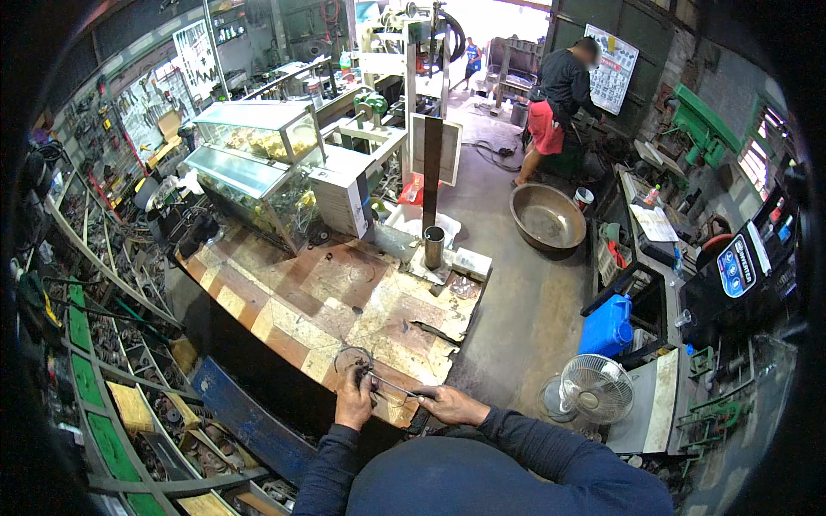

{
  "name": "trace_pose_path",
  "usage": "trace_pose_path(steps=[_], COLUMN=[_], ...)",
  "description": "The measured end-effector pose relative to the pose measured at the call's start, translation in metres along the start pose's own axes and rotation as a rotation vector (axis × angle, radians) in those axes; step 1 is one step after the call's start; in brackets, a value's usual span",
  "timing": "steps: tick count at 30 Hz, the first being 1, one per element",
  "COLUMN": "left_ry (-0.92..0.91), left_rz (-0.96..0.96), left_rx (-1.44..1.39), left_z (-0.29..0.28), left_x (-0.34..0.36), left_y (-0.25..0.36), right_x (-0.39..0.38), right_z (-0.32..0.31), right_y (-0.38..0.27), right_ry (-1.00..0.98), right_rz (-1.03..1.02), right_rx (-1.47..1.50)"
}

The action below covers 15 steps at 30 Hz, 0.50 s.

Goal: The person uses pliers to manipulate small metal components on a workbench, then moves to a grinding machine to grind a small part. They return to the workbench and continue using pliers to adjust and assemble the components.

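At the near edge of the wooden-topped bench [249, 297], my left hand [353, 396] is closed on a small dark part [370, 381], with a thin round ring or wire loop [351, 354] just above the fingers; its exact form is too small to make out. My right hand [452, 402] grips a slender tool [396, 387], like a screwdriver, that points left at the part. A dark strip [430, 334] lies on the bench beyond my right hand.
Glass tanks [232, 159] and a metal post [434, 249] stand on the bench's far side. Rightward are a wide metal basin [547, 215], a blue jerrycan [605, 322] and a fan [596, 387]. A person [559, 95] bends at the back right. Parts racks [155, 439] line the left.
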<state>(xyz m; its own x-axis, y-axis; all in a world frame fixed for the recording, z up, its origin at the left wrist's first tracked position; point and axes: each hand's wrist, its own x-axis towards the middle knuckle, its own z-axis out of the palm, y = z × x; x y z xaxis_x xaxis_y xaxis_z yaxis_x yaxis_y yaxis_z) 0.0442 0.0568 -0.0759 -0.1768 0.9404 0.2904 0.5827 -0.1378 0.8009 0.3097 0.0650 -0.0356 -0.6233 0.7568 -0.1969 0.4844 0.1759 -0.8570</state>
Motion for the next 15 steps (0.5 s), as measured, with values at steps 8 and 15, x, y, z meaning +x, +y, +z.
trace_pose_path(steps=[8,15], left_ry=[-0.326,-0.065], left_rz=[-0.161,0.014], left_rx=[0.667,0.376], left_z=[-0.013,-0.002], left_x=[-0.015,-0.024], left_y=[0.033,0.000], right_x=[-0.018,-0.017], right_z=[-0.008,-0.021], right_y=[-0.027,-0.024], right_ry=[-0.116,-0.067], right_rz=[0.158,0.134], right_rx=[0.021,-0.211])
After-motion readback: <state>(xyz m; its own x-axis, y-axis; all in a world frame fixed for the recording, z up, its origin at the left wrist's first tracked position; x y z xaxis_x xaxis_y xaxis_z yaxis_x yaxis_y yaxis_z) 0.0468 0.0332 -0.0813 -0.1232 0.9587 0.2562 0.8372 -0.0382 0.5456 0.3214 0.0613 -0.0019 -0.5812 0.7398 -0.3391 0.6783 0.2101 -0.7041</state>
